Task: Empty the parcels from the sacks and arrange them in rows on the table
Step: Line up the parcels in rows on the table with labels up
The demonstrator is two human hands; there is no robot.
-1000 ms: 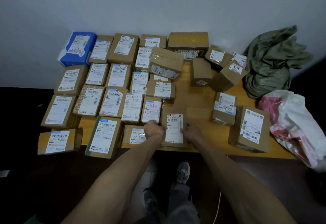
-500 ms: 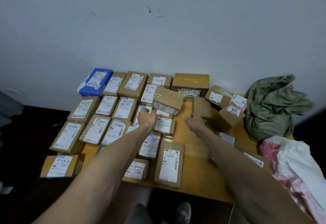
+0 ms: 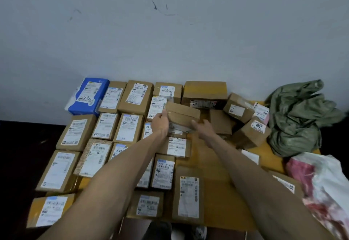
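Parcel (image 3: 186, 115), one, between left hand (image 3: 160, 122), right hand (image 3: 204, 128)

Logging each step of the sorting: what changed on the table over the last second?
Both hands left the long labelled box at the near edge and reached back: the left hand grips the tilted cardboard box, the right hand touches its near side. The rows, blue parcel and green sack stayed put.
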